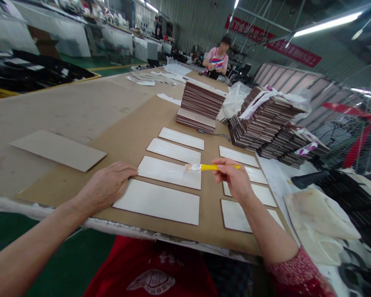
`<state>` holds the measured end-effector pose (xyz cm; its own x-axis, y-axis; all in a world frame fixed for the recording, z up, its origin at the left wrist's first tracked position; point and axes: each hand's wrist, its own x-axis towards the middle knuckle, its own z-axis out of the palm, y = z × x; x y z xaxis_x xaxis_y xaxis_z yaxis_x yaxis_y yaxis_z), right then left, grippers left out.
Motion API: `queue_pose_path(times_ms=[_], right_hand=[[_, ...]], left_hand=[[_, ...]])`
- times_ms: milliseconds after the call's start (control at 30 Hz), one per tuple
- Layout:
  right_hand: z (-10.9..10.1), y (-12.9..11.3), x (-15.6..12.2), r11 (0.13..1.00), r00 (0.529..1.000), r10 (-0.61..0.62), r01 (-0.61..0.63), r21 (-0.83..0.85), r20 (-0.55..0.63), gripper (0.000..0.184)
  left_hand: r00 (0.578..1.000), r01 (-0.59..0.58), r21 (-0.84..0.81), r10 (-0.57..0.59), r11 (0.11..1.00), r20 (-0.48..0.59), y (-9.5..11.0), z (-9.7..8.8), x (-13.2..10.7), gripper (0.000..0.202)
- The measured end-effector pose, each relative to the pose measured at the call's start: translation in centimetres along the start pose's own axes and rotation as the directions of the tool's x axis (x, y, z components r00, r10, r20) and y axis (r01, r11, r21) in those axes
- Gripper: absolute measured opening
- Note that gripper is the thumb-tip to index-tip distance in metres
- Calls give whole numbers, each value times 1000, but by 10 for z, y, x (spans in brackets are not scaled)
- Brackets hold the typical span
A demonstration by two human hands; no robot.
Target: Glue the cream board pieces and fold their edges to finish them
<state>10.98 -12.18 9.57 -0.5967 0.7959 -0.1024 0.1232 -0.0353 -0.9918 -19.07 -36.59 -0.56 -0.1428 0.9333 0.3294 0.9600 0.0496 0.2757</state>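
My right hand (233, 177) grips a paintbrush by its yellow handle (210, 167). The bristles (192, 168) touch the right part of a white rectangular panel (167, 171), where a wet-looking patch shows. At that panel's left end rests my left hand (111, 185), fingers stretched out, fingertips at the edge. Nearest my body in the same column lies a wider white panel (160, 202), and two more, a white panel (174, 150) and a narrower one (182, 138), lie beyond. A second column of white panels (235, 214) is partly hidden under my right hand and forearm.
Brown paper (126, 136) covers the worktable. A thin grey-beige board (58, 149) lies at left. Stacked panels (200, 105) rise behind, with bundled stacks (266, 119) at right. A cream cloth (321, 214) lies at the right edge. Across the table a person (217, 62) stands.
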Motion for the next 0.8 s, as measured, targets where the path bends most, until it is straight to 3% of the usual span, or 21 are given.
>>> queue_pose_path(times_ms=[167,433,633,733,800], right_hand=[[2,14,7,996,998,63,-62,-70,19,25],[-37,1,-7,989,999,38,-43,-141,-37,23],[-9,2,-5,998,999,28,-26,-57,26,23],[1,5,-4,989,991,79,-64,-135,104,23],[-4,4,-5,975,991,92,-70,-211,98,24]], left_hand=[[999,0,40,-2,999,38,1,-2,-1,34],[1000,-3,36,2,999,27,0,-1,-1,33],[1000,-6,21,5,1000,27,0,-2,-1,33],[1000,-23,34,22,999,7,-2,0,-1,34],[999,-42,43,42,998,2,-3,1,-1,34]])
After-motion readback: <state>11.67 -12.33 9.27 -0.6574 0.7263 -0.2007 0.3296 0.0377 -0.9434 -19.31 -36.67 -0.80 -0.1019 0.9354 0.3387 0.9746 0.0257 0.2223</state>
